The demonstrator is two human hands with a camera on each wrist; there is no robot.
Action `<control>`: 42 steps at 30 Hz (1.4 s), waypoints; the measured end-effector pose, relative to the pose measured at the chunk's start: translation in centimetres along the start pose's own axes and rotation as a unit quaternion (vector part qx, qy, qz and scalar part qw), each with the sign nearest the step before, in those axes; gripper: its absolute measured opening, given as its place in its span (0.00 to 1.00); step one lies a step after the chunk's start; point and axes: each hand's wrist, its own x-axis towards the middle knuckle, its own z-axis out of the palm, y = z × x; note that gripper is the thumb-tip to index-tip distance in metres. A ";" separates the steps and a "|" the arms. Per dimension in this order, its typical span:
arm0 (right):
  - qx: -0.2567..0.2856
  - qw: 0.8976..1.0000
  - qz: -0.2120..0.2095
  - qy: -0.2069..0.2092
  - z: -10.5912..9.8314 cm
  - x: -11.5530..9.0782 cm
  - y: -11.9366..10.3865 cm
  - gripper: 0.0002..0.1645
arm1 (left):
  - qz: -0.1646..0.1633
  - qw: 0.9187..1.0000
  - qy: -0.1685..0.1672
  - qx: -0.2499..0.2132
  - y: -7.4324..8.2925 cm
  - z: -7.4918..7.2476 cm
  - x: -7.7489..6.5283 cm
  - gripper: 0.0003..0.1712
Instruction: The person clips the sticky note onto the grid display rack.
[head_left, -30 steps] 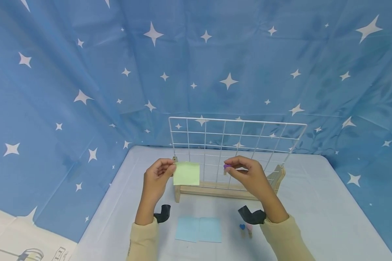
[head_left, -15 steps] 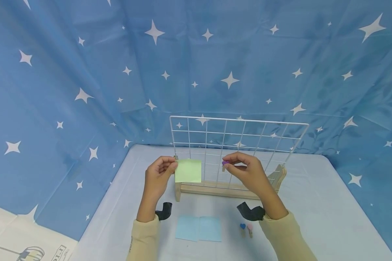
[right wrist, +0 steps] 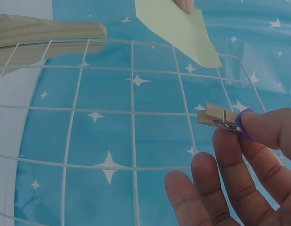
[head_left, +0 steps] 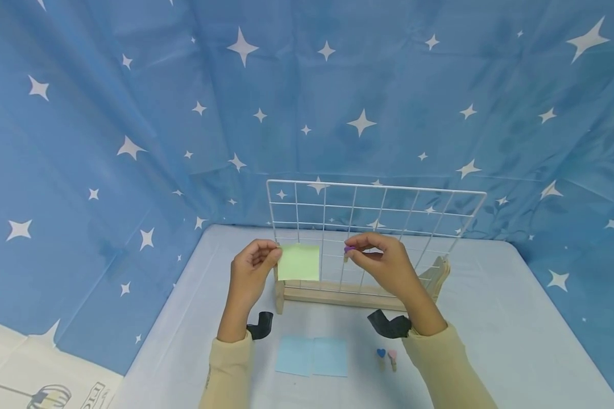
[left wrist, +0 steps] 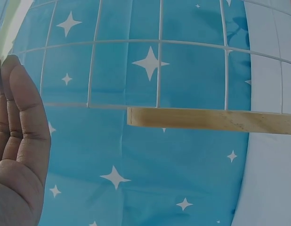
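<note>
My left hand [head_left: 253, 270] pinches a pale green sticky note [head_left: 299, 262] by its left edge, holding it up in front of the left part of a white wire grid [head_left: 378, 207]. Thumb and fingers of my right hand [head_left: 384, 262] pinch a small wooden clothespin [right wrist: 221, 117] with a purple top, a short way right of the note. In the right wrist view the clothespin's wooden tip points left, apart from the note. The left wrist view catches only the fingers [left wrist: 23, 117] and a sliver of the note at the left edge.
The grid stands in a wooden base [head_left: 343, 295] on a white-covered table [head_left: 184, 341]. Two light blue sticky notes [head_left: 293, 357] lie side by side in front. Right of them lie a clothespin with a blue heart [head_left: 381, 353] and one with a pink top [head_left: 392, 355]. A blue starry curtain [head_left: 307, 85] hangs behind.
The green note has moved slightly up and to the right with my left hand. My right hand has brought the purple-topped clothespin slightly up and to the left, closer to the note.
</note>
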 end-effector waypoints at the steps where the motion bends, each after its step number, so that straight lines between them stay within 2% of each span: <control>1: -0.003 1.000 -0.001 0.000 0.0 0.1 -0.1 0.08 | 0.003 1.000 -0.001 0.000 0.0 0.0 0.1 0.09; 11: -0.016 1.000 -0.019 -0.003 -0.3 0.9 -1.4 0.08 | 0.007 1.000 -0.011 -0.011 0.7 0.3 0.9 0.08; 42: -0.041 0.999 -0.012 -0.009 -0.4 2.9 -2.4 0.10 | 0.013 1.000 -0.010 -0.016 1.6 1.3 3.0 0.10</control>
